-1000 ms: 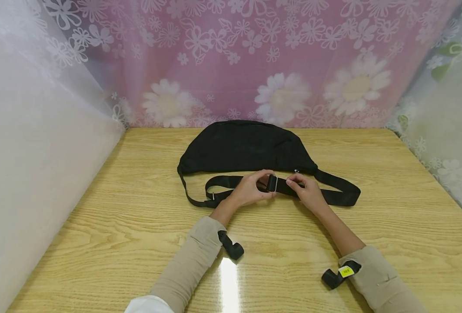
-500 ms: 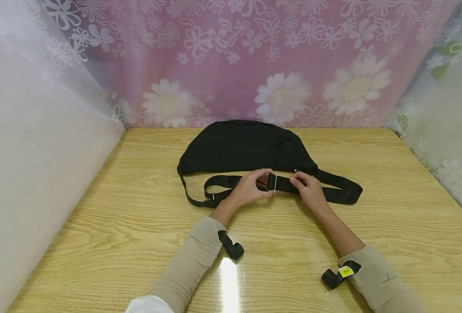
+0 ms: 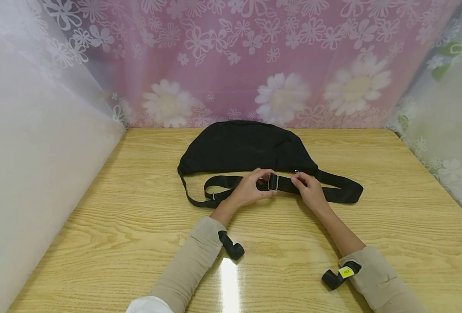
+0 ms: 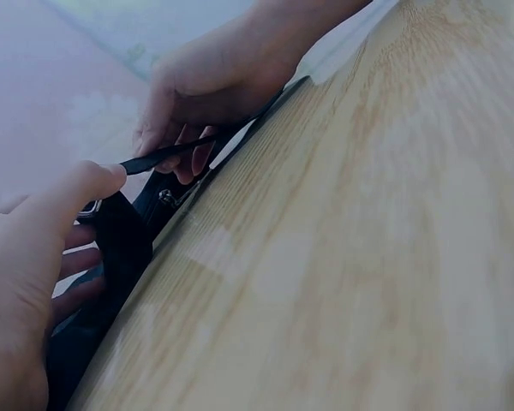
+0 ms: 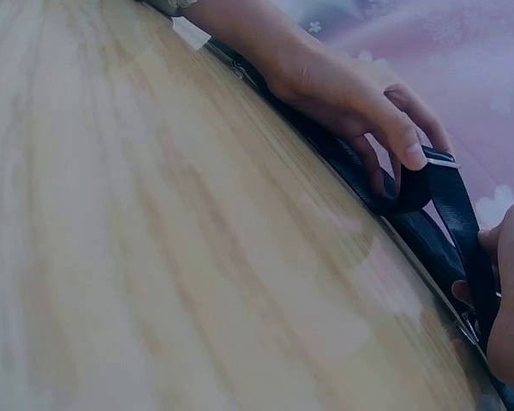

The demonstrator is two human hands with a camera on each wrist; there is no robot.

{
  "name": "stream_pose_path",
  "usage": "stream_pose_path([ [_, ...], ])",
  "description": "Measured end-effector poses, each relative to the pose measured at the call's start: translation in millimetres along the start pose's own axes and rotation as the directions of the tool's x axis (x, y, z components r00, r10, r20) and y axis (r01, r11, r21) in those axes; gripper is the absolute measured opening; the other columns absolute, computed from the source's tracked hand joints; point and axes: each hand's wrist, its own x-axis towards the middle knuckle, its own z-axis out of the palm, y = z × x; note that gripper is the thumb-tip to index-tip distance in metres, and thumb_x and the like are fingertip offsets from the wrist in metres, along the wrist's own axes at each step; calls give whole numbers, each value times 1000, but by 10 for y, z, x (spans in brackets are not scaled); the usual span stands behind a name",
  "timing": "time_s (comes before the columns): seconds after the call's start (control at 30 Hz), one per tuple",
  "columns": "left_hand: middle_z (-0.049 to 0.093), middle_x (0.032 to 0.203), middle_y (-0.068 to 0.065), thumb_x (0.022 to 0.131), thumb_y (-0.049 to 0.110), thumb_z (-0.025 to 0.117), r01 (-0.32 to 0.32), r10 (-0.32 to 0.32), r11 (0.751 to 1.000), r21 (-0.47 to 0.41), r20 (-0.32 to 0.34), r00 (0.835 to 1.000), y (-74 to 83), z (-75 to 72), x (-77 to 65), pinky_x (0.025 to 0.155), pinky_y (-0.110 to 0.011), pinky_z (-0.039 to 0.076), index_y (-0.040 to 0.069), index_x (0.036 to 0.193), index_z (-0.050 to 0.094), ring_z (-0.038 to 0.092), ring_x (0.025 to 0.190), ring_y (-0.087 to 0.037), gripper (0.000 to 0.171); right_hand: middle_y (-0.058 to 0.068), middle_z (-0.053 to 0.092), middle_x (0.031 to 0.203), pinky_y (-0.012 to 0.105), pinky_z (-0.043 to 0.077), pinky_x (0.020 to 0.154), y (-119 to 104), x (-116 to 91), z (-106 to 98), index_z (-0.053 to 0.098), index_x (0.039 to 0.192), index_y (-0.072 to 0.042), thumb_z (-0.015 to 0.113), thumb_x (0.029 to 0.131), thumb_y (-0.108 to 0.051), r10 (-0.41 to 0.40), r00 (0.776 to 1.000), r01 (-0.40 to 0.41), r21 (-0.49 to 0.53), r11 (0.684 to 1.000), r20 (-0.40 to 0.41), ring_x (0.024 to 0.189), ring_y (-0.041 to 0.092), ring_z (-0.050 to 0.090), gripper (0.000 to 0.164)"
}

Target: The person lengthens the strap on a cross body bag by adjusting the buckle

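A black waist bag (image 3: 246, 148) lies on the wooden table, its webbing strap (image 3: 287, 184) looped in front of it. My left hand (image 3: 251, 188) grips the strap at a silver slider buckle (image 3: 273, 181), thumb on one edge and forefinger on the other. Just right of the buckle, my right hand (image 3: 310, 191) pinches the same strap between thumb and fingers. In the right wrist view the strap (image 5: 457, 210) runs taut between both hands, raised off the table, with a slack loop hanging under the left fingers. A zipper pull (image 3: 297, 171) shows at the bag's lower edge.
Another metal fitting (image 3: 213, 196) sits on the strap at left. The strap's folded end (image 3: 353, 193) reaches out to the right. Behind the table (image 3: 137, 243) hangs a pink flowered curtain (image 3: 223, 65), with pale sheets at both sides. Black bands (image 3: 231, 245) hang from both cuffs.
My right hand has slid slightly right along the strap, and the strap's right fold has shifted a little right. The buckle has turned to face upward more. The bag stays put.
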Motion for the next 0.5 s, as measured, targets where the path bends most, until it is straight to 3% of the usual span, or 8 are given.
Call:
stream_pose_path([
  [0.23, 50, 116, 0, 76, 33, 76, 86, -92, 983, 162, 31, 995, 43, -7, -16, 88, -29, 41, 19, 128, 52, 49, 108, -13, 59, 18, 58, 94, 36, 36, 78, 10, 1, 3, 60, 92, 4, 52, 95, -12, 39, 999, -38, 18, 999, -11, 89, 25, 49, 18],
  [0.37, 54, 112, 1, 79, 28, 75, 130, -142, 980, 152, 65, 988, 38, -9, -14, 86, -29, 42, 20, 132, 47, 52, 105, -10, 61, 19, 58, 95, 37, 37, 79, 9, 5, 9, 60, 95, 4, 52, 95, -11, 45, 999, -45, 21, 999, -9, 90, 26, 50, 17],
  [0.5, 56, 111, 1, 83, 26, 70, 156, -163, 982, 111, 59, 985, 30, -3, -3, 86, -25, 42, 15, 130, 49, 53, 103, -10, 53, 15, 59, 101, 39, 39, 82, 0, 0, 18, 59, 107, 0, 51, 96, -15, 2, 997, -2, 8, 1000, 71, 93, 24, 52, 20],
])
